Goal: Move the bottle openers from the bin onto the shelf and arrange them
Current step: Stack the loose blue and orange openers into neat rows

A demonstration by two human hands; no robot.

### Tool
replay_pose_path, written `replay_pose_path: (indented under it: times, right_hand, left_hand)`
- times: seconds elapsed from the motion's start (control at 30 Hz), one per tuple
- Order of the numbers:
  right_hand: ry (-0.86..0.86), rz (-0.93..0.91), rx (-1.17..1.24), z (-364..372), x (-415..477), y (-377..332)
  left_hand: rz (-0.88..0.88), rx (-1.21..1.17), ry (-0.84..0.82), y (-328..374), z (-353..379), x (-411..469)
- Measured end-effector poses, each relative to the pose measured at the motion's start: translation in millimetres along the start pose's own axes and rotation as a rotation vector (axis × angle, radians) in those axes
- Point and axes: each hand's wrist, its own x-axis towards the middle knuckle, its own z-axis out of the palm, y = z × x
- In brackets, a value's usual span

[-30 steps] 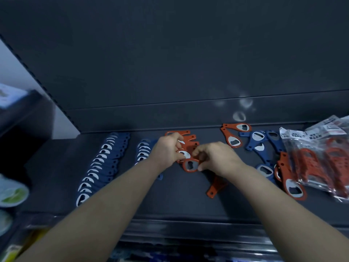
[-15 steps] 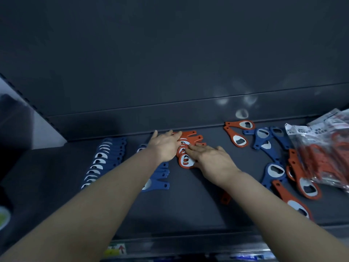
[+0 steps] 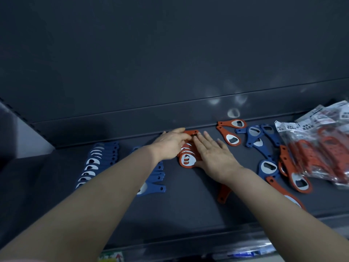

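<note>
1. The left hand (image 3: pixel 171 146), just left of the stack of orange openers (image 3: pixel 187 160), is bare, and the back of the hand and its knuckles show.
2. The right hand (image 3: pixel 215 157), just right of that stack, is bare too, with the back of the hand and the fingers in plain sight.
3. The left forearm (image 3: pixel 105 193), below and left of the stack, is uncovered along all of its visible length.
4. The right forearm (image 3: pixel 279 208), below and right of the stack, is uncovered in the same way.
5. Far below and left of the stack, at the picture's bottom edge, a thin pinkish strip (image 3: pixel 20 260) lies under the left arm. Whether it is a sleeve cannot be told.
</note>
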Motion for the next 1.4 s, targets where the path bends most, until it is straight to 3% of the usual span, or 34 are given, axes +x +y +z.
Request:
replay_pose_path:
  times: [0.23,0.57,0.7,0.83,1.0,1.13,1.27,1.4]
  right_hand:
    - [-0.112,-0.026,0.049,6,-2,0]
    - [-0.110,-0.026,0.075,6,0,-1]
    - [0.126,0.057,0.102,-6,-8,11]
    - [0.293,0.273,-0.063,-27,-19,47]
    - [0.209,0.307,-0.120,-44,-21,95]
    - [0.148,0.201,-0.060,-48,2,117]
    - [0.020,0.194,-0.004,-47,26,132]
    - [0.131,0.137,-0.150,-44,32,142]
  left_hand:
    - [-0.185,-0.050,0.011,-7,2,-2]
    - [-0.132,-0.050,0.003,-1,4,-2]
    - [-0.031,-0.084,0.174,13,4,4]
    - [0.042,-0.007,0.256,52,9,14]
    - [0.138,0.111,0.164,100,27,41]
    - [0.067,0.182,0.129,119,41,57]
    - [0.038,0.084,0.138,120,47,54]
    - [-0.059,0.043,0.193,121,45,51]
